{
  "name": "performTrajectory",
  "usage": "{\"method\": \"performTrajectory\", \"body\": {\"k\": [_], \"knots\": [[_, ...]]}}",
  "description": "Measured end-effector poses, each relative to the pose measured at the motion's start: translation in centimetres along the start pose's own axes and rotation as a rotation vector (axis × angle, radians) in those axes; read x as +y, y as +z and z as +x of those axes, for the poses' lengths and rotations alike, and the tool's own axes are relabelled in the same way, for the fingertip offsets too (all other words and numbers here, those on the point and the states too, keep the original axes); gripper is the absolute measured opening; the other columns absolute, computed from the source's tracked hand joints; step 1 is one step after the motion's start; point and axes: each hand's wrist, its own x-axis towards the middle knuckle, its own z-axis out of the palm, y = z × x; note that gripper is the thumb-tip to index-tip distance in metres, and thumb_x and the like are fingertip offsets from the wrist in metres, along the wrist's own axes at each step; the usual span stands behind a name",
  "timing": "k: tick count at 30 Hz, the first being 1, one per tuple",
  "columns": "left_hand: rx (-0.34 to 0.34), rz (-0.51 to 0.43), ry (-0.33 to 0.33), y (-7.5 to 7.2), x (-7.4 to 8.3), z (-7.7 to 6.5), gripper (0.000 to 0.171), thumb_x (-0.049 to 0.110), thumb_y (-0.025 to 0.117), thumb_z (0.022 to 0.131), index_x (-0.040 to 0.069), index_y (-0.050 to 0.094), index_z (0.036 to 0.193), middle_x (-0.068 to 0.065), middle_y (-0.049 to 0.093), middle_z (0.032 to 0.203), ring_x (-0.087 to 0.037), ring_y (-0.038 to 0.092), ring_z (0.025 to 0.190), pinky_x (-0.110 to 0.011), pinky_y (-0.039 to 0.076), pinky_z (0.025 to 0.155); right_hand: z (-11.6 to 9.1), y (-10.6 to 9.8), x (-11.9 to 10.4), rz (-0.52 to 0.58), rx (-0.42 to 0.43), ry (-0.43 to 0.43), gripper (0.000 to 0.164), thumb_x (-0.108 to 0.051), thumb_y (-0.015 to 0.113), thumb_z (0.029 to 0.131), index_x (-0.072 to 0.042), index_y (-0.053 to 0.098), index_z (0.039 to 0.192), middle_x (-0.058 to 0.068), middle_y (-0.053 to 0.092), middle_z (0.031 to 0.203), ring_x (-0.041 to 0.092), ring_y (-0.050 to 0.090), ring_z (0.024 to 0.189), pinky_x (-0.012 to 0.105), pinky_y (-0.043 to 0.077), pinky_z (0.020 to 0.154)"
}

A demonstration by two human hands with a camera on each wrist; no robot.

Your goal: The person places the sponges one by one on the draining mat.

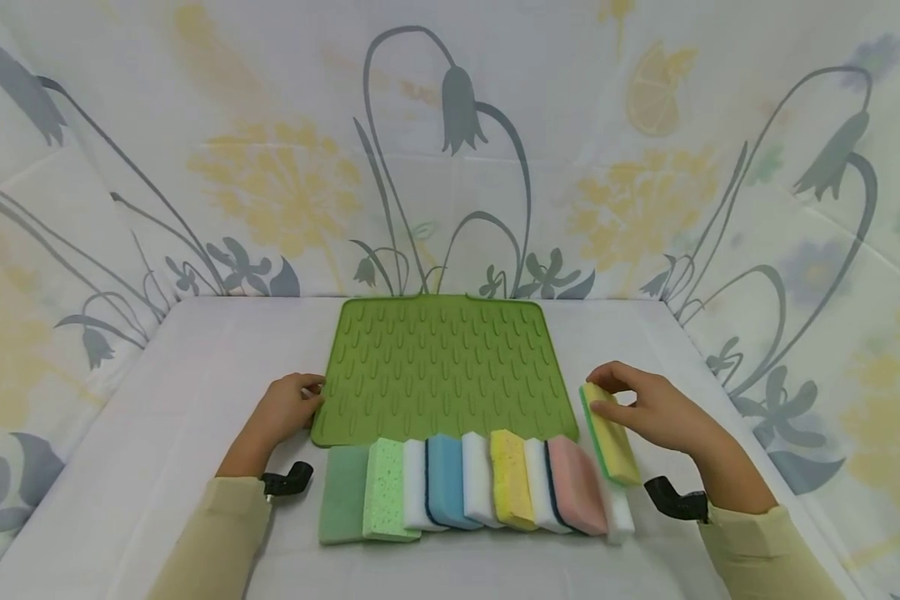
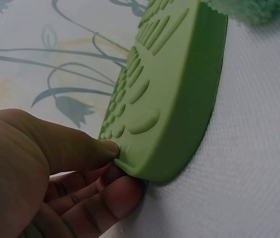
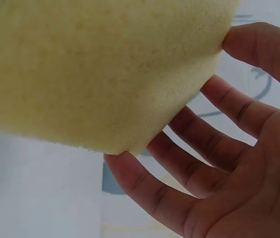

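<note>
A green silicone drying mat (image 1: 450, 367) with raised oval bumps lies on the cloth-covered table. My left hand (image 1: 287, 408) is at the mat's left edge; in the left wrist view its thumb (image 2: 87, 148) and curled fingers pinch the rim. Right of the mat, my right hand (image 1: 656, 408) holds a yellow sponge (image 1: 613, 442) with a green scouring layer along its left side. In the right wrist view, the thumb and fingertips grip the end of this sponge (image 3: 100, 74). The held sponge tilts over a white sponge (image 1: 618, 512) at the row's right end, partly hiding it.
A row of sponges leans together in front of the mat: dark green (image 1: 343, 496), light green (image 1: 390, 492), blue (image 1: 450, 483), yellow (image 1: 512, 479), pink (image 1: 576, 487), with several white ones between. Flower-printed fabric (image 1: 450, 208) stands behind the table and along both sides.
</note>
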Motion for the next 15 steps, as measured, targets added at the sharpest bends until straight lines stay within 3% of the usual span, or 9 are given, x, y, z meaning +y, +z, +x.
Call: {"method": "performTrajectory", "body": {"k": [8,15], "knots": [[-0.006,-0.006,-0.013,0.0,0.0,0.1,0.043,0.01,0.053,0.095,-0.006,0.051,0.135,-0.023,0.06,0.12,-0.026,0.065,0.094,-0.027,0.056,0.062,2.6,-0.2,-0.8,-0.026,-0.006,-0.052,0.03,-0.039,0.059,0.095,-0.021,0.058,0.119,0.001,0.065,0.117,0.024,0.059,0.114,0.045,0.049,0.09],[0.015,0.017,0.014,0.2,-0.1,0.3,0.042,0.009,0.053,0.095,-0.008,0.052,0.134,-0.023,0.061,0.119,-0.026,0.064,0.095,-0.027,0.056,0.062,4.8,-0.1,-1.8,-0.014,-0.018,-0.069,0.033,-0.042,0.06,0.094,-0.022,0.058,0.12,0.0,0.065,0.116,0.02,0.06,0.112,0.045,0.048,0.091]]}}
